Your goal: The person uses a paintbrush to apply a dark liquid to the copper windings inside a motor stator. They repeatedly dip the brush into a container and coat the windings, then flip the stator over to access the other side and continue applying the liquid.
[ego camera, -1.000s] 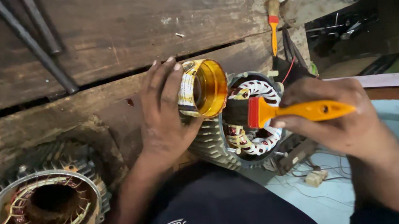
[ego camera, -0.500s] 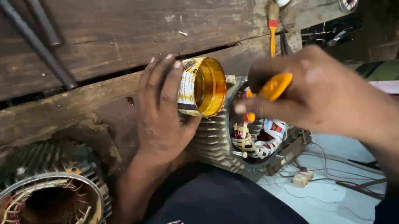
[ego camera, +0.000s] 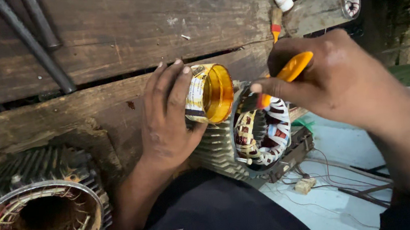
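In my left hand (ego camera: 167, 121) I hold a small open tin (ego camera: 208, 93), tipped on its side with its mouth turned to the right, a worn paper label round its wall and amber liquid glowing inside it. My right hand (ego camera: 330, 79) grips a brush with an orange handle (ego camera: 289, 70), slanted down and to the left so its head reaches the wound coils at the mouth of the motor body (ego camera: 255, 135). That motor body is a ribbed grey metal shell lying on its side just beside and below the tin, its open end facing me, ringed with copper windings bound in white tape.
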`<action>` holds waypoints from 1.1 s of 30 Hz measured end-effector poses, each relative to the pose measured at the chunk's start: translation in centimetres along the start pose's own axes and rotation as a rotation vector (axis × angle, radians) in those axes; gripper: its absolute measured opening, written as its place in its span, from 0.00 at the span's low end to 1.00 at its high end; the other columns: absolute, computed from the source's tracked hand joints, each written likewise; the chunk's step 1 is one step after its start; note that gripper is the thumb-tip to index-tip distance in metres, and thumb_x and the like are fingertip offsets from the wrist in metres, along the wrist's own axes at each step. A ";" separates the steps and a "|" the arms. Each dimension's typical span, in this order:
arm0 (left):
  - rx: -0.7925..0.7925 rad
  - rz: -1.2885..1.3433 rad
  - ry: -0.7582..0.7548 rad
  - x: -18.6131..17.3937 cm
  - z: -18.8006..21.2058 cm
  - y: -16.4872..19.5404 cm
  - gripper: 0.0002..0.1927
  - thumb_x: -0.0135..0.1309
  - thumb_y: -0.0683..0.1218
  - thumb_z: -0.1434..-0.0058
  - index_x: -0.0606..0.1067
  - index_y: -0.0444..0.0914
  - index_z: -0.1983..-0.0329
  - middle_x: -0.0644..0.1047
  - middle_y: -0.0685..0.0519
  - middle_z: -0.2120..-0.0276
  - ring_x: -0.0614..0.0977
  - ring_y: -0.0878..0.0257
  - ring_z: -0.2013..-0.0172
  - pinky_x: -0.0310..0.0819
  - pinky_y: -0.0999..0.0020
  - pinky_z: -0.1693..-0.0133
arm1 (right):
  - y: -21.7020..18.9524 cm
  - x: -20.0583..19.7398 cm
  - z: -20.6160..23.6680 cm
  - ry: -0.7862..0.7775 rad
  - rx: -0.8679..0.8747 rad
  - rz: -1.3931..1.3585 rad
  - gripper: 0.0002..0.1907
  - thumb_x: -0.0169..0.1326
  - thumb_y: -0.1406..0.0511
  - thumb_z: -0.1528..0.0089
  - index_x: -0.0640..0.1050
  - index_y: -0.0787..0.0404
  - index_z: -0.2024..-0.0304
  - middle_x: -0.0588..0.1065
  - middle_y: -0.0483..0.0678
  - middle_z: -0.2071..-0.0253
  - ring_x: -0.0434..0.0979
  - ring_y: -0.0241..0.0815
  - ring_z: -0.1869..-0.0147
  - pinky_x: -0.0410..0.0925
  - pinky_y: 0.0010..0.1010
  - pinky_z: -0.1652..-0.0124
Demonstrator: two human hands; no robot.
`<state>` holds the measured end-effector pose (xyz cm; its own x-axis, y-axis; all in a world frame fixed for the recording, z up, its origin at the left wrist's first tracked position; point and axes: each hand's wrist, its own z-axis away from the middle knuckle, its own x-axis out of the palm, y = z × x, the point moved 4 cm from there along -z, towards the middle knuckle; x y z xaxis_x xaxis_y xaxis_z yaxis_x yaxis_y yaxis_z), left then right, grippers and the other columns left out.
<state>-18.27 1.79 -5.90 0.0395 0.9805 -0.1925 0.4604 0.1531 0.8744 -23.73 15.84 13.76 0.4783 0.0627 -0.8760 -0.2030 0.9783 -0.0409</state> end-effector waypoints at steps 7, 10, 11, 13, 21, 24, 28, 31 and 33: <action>0.012 -0.007 -0.008 0.4 0.0 -0.1 0.54 0.75 0.42 0.55 0.57 0.41 0.27 0.63 0.41 0.31 0.64 0.38 0.30 0.60 0.42 0.30 | 2.4 -0.4 -0.3 0.054 0.093 -0.073 0.16 0.62 0.57 0.40 0.79 0.66 0.67 0.74 0.49 0.84 0.76 0.42 0.80 0.68 0.33 0.79; 0.005 -0.006 -0.013 0.5 0.0 -0.1 0.55 0.75 0.42 0.56 0.57 0.40 0.27 0.62 0.41 0.31 0.64 0.37 0.30 0.60 0.42 0.30 | 3.5 -0.5 0.5 0.075 0.067 -0.055 0.15 0.63 0.59 0.40 0.80 0.67 0.68 0.74 0.51 0.82 0.74 0.43 0.79 0.67 0.33 0.76; 0.000 -0.004 -0.019 0.4 0.1 -0.1 0.55 0.75 0.42 0.57 0.57 0.40 0.27 0.62 0.41 0.31 0.64 0.37 0.31 0.60 0.42 0.30 | 3.8 -0.4 0.9 0.079 0.012 -0.017 0.16 0.64 0.60 0.40 0.81 0.68 0.69 0.74 0.52 0.81 0.74 0.43 0.79 0.66 0.33 0.75; -0.019 -0.017 -0.008 0.4 0.1 0.1 0.55 0.75 0.42 0.58 0.58 0.40 0.28 0.63 0.41 0.31 0.64 0.37 0.31 0.60 0.42 0.30 | 5.6 -0.2 2.2 0.099 0.169 -0.184 0.13 0.63 0.61 0.40 0.80 0.67 0.69 0.77 0.49 0.80 0.78 0.37 0.77 0.70 0.29 0.74; -0.002 -0.060 0.043 0.3 0.1 2.4 0.51 0.73 0.41 0.53 0.59 0.38 0.28 0.64 0.41 0.32 0.65 0.37 0.30 0.60 0.43 0.29 | 13.8 4.8 9.1 0.414 0.205 -0.838 0.07 0.58 0.71 0.34 0.74 0.71 0.58 0.77 0.52 0.65 0.81 0.38 0.65 0.74 0.28 0.65; 0.003 -0.079 0.038 0.5 0.2 3.6 0.51 0.72 0.40 0.54 0.59 0.38 0.28 0.64 0.41 0.31 0.65 0.37 0.30 0.61 0.44 0.28 | 16.4 6.6 10.9 0.513 0.165 -0.914 0.06 0.57 0.73 0.32 0.74 0.72 0.55 0.77 0.53 0.63 0.81 0.39 0.64 0.74 0.29 0.62; -0.026 -0.156 0.023 1.3 0.3 5.3 0.52 0.71 0.39 0.58 0.60 0.37 0.29 0.65 0.41 0.32 0.66 0.37 0.31 0.62 0.45 0.30 | 17.7 9.3 11.3 0.597 -0.026 -1.077 0.06 0.57 0.73 0.32 0.75 0.71 0.54 0.77 0.52 0.62 0.82 0.39 0.61 0.78 0.31 0.58; -0.011 -0.206 0.030 1.8 0.3 6.9 0.53 0.71 0.38 0.58 0.59 0.37 0.28 0.66 0.41 0.32 0.67 0.38 0.31 0.63 0.48 0.30 | 19.6 12.1 10.4 0.542 0.010 -1.112 0.07 0.58 0.72 0.34 0.75 0.70 0.56 0.77 0.52 0.64 0.81 0.40 0.64 0.76 0.30 0.64; 0.007 -0.235 0.035 2.0 0.2 8.0 0.53 0.71 0.39 0.58 0.58 0.37 0.28 0.67 0.41 0.32 0.68 0.39 0.31 0.63 0.48 0.29 | 21.3 13.2 10.4 0.567 0.033 -1.132 0.07 0.58 0.71 0.34 0.76 0.69 0.55 0.78 0.52 0.64 0.81 0.40 0.64 0.75 0.30 0.64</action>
<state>-14.33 4.97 0.57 -0.1004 0.9215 -0.3751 0.4594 0.3773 0.8041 -12.84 39.56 6.38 -0.0641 -0.8951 -0.4412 0.1040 0.4337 -0.8950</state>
